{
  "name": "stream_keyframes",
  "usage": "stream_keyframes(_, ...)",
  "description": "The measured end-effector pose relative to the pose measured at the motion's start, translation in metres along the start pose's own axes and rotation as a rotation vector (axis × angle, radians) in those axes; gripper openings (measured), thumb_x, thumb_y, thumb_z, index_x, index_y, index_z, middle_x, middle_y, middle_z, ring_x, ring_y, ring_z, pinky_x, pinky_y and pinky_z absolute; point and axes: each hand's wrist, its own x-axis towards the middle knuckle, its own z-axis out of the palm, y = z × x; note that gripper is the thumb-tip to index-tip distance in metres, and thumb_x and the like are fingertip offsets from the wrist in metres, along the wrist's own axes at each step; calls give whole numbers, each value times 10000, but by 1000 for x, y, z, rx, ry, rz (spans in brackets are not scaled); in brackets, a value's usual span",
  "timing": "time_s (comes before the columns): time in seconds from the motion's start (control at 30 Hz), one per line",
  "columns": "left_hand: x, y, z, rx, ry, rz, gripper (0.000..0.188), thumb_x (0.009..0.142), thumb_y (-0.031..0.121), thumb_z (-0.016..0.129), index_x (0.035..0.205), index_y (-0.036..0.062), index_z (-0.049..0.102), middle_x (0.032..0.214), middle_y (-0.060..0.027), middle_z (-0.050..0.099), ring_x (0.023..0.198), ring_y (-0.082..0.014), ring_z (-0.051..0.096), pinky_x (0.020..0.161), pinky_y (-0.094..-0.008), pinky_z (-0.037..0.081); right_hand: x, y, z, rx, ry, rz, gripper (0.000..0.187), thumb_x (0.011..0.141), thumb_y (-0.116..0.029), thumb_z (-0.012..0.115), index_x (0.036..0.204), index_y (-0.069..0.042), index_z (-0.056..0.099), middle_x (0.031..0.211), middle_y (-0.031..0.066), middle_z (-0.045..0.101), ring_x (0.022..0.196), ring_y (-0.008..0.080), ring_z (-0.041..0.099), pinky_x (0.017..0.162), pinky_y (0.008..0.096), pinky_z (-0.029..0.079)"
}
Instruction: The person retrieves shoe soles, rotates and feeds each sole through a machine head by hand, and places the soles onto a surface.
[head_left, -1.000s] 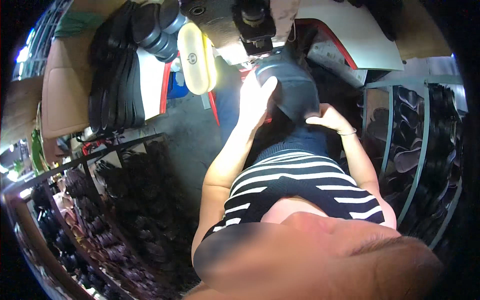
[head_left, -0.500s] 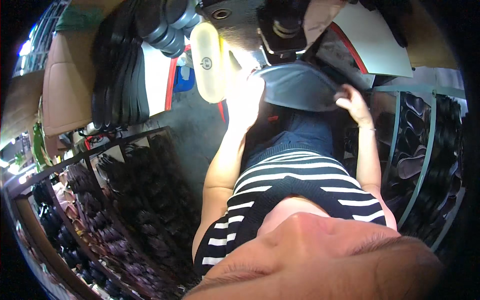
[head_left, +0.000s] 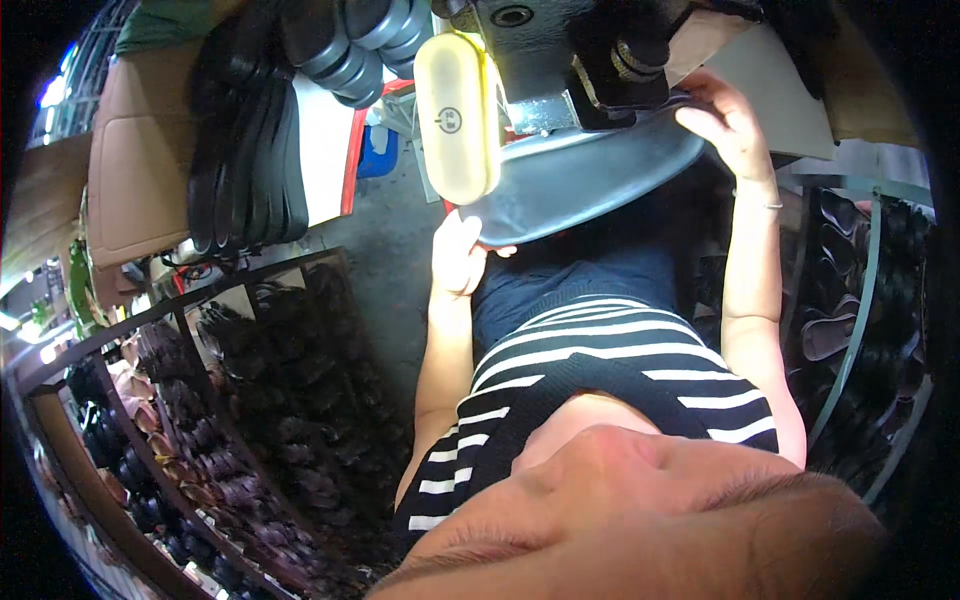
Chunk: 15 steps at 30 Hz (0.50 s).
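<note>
A curved black leather-like panel [head_left: 600, 185] is stretched between my two hands, below the dark head of what looks like a sewing machine [head_left: 545, 60]. My left hand [head_left: 458, 258] pinches the panel's near left end, just under a pale yellow oval lamp [head_left: 448, 120]. At the panel's far right end my right hand [head_left: 735, 130] is closed on the edge, thumb toward me. Part of the panel's far edge runs under the machine and is hidden there. The lamp also covers a bit of its left side.
Black strap-like pieces [head_left: 245, 160] hang at the left beside a tan panel [head_left: 140, 160]. Round dark stacked pieces [head_left: 345, 65] sit near the lamp. Racks crowded with dark pieces [head_left: 290, 370] stand to the left, and another rack [head_left: 835, 290] is at the right.
The panel has tilted, its left end coming nearer me and its right end going farther away. My left hand has moved down and left, out of the lamp's glare; my right hand has moved up.
</note>
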Motion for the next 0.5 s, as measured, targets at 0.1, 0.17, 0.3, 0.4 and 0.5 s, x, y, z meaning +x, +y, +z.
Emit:
stream_keyframes(0.1,-8,7,-42,30,6,58,312,871,164,473,1074,-72,448,965,-199,568,751,-285,610,600,-380,525,2,-20,36,-118,-58,3,267,782,-121,624,1013,-4,562,879,62,610,768,90,549,716,226,445)
stream_keyframes(0.17,-16,17,-60,85,108,42,314,867,165,473,1079,-66,452,963,-190,573,783,-288,603,648,-394,513,4,-39,57,-338,-75,-107,285,775,-157,639,1010,-6,586,867,70,614,720,91,550,667,232,449)
stream_keyframes(0.3,-20,16,-89,195,145,-85,311,836,149,539,1077,-42,486,988,-142,579,853,-234,580,740,-377,481,14,-41,76,-384,-194,-94,362,772,-335,624,953,-22,616,754,141,613,614,229,579,592,305,458)
stream_keyframes(0.4,-10,12,-83,969,-176,-291,324,714,198,704,937,-13,601,935,-89,621,876,-163,572,814,-292,437,21,-44,86,-477,-163,-146,402,743,-399,630,914,-36,623,737,153,607,640,275,595,589,326,472)
stream_keyframes(0.5,28,13,-16,1015,-327,-428,414,737,215,674,1045,-28,544,992,-123,598,942,-186,553,838,-312,431,26,-25,96,-513,-101,-234,439,707,-434,649,913,-47,626,747,144,610,663,280,606,585,330,479)
